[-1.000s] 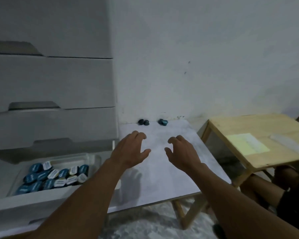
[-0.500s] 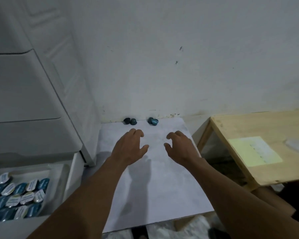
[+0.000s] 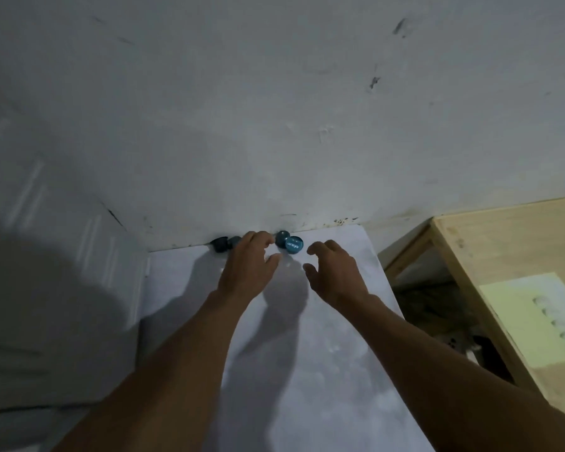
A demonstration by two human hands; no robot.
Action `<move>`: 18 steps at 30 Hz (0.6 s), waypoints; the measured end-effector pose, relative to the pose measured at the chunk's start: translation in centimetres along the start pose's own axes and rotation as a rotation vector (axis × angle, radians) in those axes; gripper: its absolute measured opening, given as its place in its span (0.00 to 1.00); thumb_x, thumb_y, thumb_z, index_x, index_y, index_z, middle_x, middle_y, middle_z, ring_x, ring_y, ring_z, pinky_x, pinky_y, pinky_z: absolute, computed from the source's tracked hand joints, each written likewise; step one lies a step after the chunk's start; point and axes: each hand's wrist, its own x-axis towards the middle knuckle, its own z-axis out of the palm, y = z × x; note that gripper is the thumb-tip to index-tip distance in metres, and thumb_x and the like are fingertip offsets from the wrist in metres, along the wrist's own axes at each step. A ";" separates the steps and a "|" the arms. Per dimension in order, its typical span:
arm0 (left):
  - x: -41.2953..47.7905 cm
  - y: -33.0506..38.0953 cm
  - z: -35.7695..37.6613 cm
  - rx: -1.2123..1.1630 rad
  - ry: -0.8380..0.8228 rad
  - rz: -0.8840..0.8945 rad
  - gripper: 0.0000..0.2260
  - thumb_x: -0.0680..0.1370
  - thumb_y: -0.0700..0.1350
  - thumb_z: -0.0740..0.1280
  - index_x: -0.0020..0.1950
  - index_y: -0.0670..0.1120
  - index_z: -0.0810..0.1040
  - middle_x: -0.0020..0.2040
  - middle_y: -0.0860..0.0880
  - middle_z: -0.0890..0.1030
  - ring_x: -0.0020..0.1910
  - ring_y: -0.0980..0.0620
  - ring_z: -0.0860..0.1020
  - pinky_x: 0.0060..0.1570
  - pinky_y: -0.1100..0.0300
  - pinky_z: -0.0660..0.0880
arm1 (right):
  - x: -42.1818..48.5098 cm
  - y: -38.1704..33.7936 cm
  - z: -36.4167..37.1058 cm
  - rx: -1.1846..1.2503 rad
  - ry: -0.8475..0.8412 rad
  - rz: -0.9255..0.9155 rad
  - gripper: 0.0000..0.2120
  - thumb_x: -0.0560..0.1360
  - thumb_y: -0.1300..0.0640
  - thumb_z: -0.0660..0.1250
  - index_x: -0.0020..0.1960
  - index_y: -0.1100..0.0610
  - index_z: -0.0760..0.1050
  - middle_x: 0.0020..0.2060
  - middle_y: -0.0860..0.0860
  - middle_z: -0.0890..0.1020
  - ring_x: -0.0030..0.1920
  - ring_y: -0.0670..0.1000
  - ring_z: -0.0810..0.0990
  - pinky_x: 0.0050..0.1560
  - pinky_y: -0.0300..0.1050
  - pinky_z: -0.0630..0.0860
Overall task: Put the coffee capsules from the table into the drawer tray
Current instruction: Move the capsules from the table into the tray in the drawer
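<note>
Four coffee capsules (image 3: pixel 293 245) sit at the far edge of the surface (image 3: pixel 307 370), against the wall (image 3: pixel 274 125). The left pair (image 3: pixel 222 245) is dark and half hidden behind the left hand (image 3: pixel 247 272); whether its fingers (image 3: pixel 258 239) touch them cannot be told. They are loosely curled, with nothing visibly held. The right pair (image 3: pixel 282 239) lies between both hands, its lid print unreadable. The right hand (image 3: pixel 336 275) hovers near, fingers (image 3: pixel 327 247) loosely curled, gripping nothing. A white cabinet (image 3: pixel 62 223) at the left is blurred and shadowed.
</note>
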 end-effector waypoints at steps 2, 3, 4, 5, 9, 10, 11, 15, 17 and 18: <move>1.4 -1.0 1.2 -0.051 -0.009 -0.020 0.12 0.74 0.41 0.72 0.56 0.44 0.78 0.53 0.47 0.79 0.48 0.49 0.79 0.49 0.56 0.78 | 1.7 -0.1 1.0 0.028 -0.006 0.011 0.17 0.77 0.55 0.66 0.64 0.55 0.72 0.60 0.54 0.76 0.53 0.55 0.79 0.56 0.45 0.74; 2.1 -1.5 1.9 -0.082 -0.010 -0.033 0.12 0.73 0.39 0.72 0.56 0.44 0.79 0.53 0.47 0.80 0.48 0.49 0.79 0.49 0.57 0.78 | 2.6 0.0 1.5 0.042 -0.011 0.014 0.17 0.77 0.56 0.66 0.65 0.55 0.72 0.60 0.54 0.76 0.54 0.55 0.78 0.56 0.44 0.74; 2.7 -1.9 2.5 -0.112 -0.016 -0.047 0.12 0.73 0.38 0.72 0.56 0.43 0.79 0.53 0.46 0.80 0.47 0.50 0.80 0.49 0.58 0.78 | 3.5 0.0 2.1 0.054 -0.017 0.011 0.17 0.76 0.57 0.66 0.65 0.55 0.72 0.60 0.54 0.76 0.54 0.55 0.78 0.56 0.44 0.74; 3.2 -2.4 3.0 -0.131 -0.025 -0.063 0.13 0.73 0.37 0.72 0.56 0.43 0.79 0.53 0.46 0.80 0.47 0.51 0.79 0.49 0.61 0.77 | 4.2 0.2 2.7 0.063 -0.023 0.002 0.17 0.76 0.58 0.66 0.65 0.55 0.72 0.60 0.54 0.76 0.54 0.55 0.78 0.55 0.44 0.74; 4.4 -3.5 4.4 -0.113 -0.034 -0.071 0.14 0.73 0.34 0.69 0.58 0.42 0.79 0.55 0.45 0.80 0.47 0.52 0.79 0.48 0.68 0.72 | 6.2 0.8 4.8 0.096 -0.046 0.012 0.17 0.77 0.57 0.66 0.65 0.54 0.73 0.61 0.54 0.74 0.55 0.56 0.78 0.56 0.43 0.74; 4.6 -3.6 4.7 -0.102 -0.037 -0.053 0.14 0.73 0.33 0.69 0.58 0.42 0.79 0.55 0.45 0.80 0.48 0.49 0.79 0.50 0.65 0.73 | 6.5 1.0 5.2 0.107 -0.041 0.025 0.15 0.77 0.56 0.65 0.64 0.53 0.74 0.61 0.54 0.74 0.54 0.56 0.78 0.55 0.42 0.74; 4.7 -3.6 4.9 -0.090 -0.038 -0.035 0.15 0.73 0.32 0.68 0.59 0.42 0.79 0.55 0.45 0.80 0.49 0.48 0.80 0.53 0.61 0.75 | 6.8 1.2 5.4 0.116 -0.034 0.033 0.14 0.78 0.55 0.65 0.62 0.54 0.75 0.60 0.54 0.74 0.53 0.56 0.78 0.54 0.42 0.75; 5.0 -3.7 5.9 -0.022 -0.034 0.009 0.15 0.72 0.36 0.72 0.59 0.41 0.79 0.55 0.45 0.78 0.50 0.47 0.79 0.54 0.54 0.78 | 7.2 2.4 5.7 0.114 -0.004 0.025 0.10 0.79 0.56 0.62 0.58 0.55 0.76 0.59 0.55 0.76 0.52 0.56 0.78 0.53 0.44 0.75; 5.2 -3.6 6.3 0.001 -0.016 0.013 0.15 0.71 0.39 0.73 0.57 0.41 0.80 0.55 0.45 0.77 0.50 0.47 0.79 0.52 0.55 0.78 | 7.2 3.1 5.5 0.117 0.015 0.017 0.10 0.79 0.58 0.62 0.58 0.54 0.76 0.57 0.56 0.78 0.52 0.56 0.78 0.53 0.44 0.76; 5.3 -3.5 6.5 0.005 0.006 0.009 0.14 0.71 0.40 0.74 0.55 0.41 0.80 0.54 0.45 0.78 0.49 0.47 0.79 0.50 0.55 0.78 | 7.3 3.4 5.5 0.118 0.020 0.013 0.10 0.78 0.58 0.62 0.58 0.54 0.76 0.56 0.56 0.79 0.52 0.56 0.78 0.53 0.44 0.76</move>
